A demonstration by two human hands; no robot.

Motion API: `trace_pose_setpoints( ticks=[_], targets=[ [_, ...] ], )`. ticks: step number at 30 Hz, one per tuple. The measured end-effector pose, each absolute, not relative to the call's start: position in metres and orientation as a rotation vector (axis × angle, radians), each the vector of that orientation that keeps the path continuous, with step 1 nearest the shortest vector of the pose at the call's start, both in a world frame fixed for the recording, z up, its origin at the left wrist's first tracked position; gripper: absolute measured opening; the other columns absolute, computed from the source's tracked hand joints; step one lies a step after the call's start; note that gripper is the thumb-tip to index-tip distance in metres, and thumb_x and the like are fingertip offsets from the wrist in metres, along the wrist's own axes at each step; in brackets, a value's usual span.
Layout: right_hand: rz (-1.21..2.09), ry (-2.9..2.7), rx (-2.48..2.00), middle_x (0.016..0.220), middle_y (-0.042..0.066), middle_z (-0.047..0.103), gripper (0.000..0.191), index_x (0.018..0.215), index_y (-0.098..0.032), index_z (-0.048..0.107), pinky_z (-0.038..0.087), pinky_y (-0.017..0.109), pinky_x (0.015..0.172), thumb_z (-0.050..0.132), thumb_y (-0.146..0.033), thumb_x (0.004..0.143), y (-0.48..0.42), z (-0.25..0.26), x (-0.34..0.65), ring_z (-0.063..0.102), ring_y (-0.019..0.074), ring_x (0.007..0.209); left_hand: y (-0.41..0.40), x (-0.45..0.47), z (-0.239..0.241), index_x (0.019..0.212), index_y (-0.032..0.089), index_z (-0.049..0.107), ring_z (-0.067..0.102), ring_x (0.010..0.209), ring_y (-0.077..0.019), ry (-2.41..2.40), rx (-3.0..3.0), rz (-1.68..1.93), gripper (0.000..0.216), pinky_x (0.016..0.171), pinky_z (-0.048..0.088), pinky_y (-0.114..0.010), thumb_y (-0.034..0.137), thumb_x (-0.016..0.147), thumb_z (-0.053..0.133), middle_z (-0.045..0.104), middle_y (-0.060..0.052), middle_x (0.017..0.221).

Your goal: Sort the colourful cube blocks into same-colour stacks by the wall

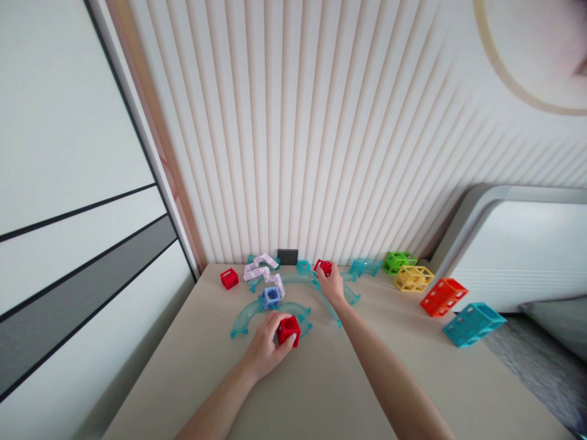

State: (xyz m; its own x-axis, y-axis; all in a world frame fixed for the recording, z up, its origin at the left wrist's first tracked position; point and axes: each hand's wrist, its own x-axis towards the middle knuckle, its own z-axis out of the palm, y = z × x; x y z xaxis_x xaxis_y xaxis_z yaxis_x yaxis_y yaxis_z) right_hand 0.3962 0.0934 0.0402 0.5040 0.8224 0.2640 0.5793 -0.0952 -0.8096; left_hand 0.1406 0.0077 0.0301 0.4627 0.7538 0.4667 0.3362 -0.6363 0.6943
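My left hand (266, 346) is closed around a red cube block (288, 330) with an open hollow top, near the middle of the table. Farther back, my right hand (331, 285) grips a second red block (323, 266), partly covered by the fingers. Translucent teal curved track pieces (245, 318) lie just beyond my left hand, with a blue cube block (271, 297) among them. More teal track pieces (293, 278) spread around my right hand. A third red block (229, 278) sits at the back left, beside a pale lilac zigzag piece (266, 272).
Along the right side stand green (398, 262), yellow (413, 278), orange-red (443, 297) and teal (474, 324) hollow blocks. A small black box (288, 256) is against the ribbed wall (284, 122) behind the table (321, 391). A white cabinet (68, 153) rises at the left.
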Motion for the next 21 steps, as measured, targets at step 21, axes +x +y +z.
trace_pose_setpoints(
  ticks=[21],
  targets=[
    [0.716, -0.941, -1.063, 0.110, 0.009, 0.072, 0.041, 0.119, -0.022, 0.057, 0.057, 0.039, 0.087, 0.073, -0.039, 0.085, -0.017, 0.047, 0.316, 0.070, 0.0220, 0.094, -0.003, 0.150, 0.019, 0.142, 0.021, 0.042, 0.071, 0.100, -0.0244, 0.925, 1.878, 1.075, 0.063, 0.088, 0.059, -0.040, 0.034, 0.086, 0.069, 0.071, -0.011, 0.114]
  ],
)
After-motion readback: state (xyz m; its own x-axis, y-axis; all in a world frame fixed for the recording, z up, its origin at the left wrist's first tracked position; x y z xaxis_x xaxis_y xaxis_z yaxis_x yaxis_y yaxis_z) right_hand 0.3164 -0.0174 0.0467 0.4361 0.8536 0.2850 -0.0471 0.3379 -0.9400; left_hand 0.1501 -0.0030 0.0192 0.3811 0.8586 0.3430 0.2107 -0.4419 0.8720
